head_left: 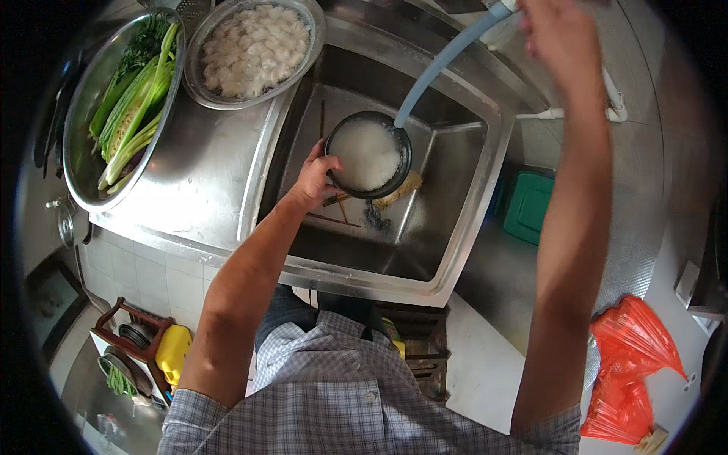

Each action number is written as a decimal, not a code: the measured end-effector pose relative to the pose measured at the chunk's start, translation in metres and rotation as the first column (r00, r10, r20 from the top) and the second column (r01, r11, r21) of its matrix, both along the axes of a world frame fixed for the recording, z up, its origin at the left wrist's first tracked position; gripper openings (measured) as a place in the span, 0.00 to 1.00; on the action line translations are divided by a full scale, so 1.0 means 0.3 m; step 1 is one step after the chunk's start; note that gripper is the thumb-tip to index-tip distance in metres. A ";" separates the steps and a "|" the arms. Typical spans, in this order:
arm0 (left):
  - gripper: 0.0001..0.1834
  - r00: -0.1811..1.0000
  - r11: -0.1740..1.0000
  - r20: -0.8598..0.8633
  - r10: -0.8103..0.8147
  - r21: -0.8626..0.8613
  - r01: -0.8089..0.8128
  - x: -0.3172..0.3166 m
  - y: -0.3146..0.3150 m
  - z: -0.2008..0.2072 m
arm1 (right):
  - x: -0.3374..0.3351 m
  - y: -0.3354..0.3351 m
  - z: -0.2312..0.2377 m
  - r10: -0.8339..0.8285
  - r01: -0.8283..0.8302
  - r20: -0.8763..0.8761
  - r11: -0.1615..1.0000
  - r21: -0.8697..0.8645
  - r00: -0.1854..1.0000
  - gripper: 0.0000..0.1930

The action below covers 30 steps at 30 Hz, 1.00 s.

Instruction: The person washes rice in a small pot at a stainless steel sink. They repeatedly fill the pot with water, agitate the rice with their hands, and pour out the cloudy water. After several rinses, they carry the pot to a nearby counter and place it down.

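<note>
The black pot (368,155) sits low inside the steel sink (425,265), filled nearly to the brim with cloudy white water, the look of rice being rinsed. A pale blue hose (444,61) runs down from the top of the view and ends right at the pot's far rim, feeding into it. The left hand (313,180) has the near rim pinched, thumb over the lip and fingers curled below, closed firmly on the pot. The right hand (557,38) is raised up at the hose's upper end, blurred; it seems to be at the tap, but I cannot tell whether it is closed around anything.

To my eye, doing this well means keeping the pot level so the milky water doesn't spill over with grains in it, keeping the hose end aimed inside the rim, and easing the flow off before the brim is reached.

Under the pot lie a scrubbing brush (400,191) and thin sticks. On the counter to the left stand a metal colander of white pieces (254,45) and a steel basin of green vegetables (133,98). Orange plastic bags (633,364) lie on the floor to the right.
</note>
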<state>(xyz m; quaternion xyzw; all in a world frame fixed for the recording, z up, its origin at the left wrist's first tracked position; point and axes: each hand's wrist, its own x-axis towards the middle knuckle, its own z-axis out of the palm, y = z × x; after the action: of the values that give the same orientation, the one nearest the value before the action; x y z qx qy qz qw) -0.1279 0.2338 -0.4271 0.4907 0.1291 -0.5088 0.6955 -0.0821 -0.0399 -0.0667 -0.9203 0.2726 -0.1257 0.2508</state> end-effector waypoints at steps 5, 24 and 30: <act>0.55 0.999 0.997 0.024 -0.041 0.062 0.040 -0.044 0.109 0.007 | -0.347 -0.004 -0.453 -0.002 0.011 -0.054 0.986 0.165 0.999 0.24; 0.35 0.991 0.977 -0.107 0.081 -0.190 -0.101 -0.220 0.315 0.263 | -0.765 0.643 -0.766 -0.129 0.444 -0.439 0.473 0.761 0.889 0.20; 0.32 0.996 0.978 -0.074 0.057 -0.195 -0.071 -0.225 0.370 0.349 | -0.780 0.715 -0.710 -0.219 0.431 -0.371 0.432 0.792 0.902 0.14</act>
<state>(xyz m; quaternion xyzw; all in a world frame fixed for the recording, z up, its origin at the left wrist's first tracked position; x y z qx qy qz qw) -0.1953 0.3447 -0.3223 0.3971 0.1174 -0.5129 0.7519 -0.3160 0.1745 -0.2796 -0.6086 0.4961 0.0795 0.6142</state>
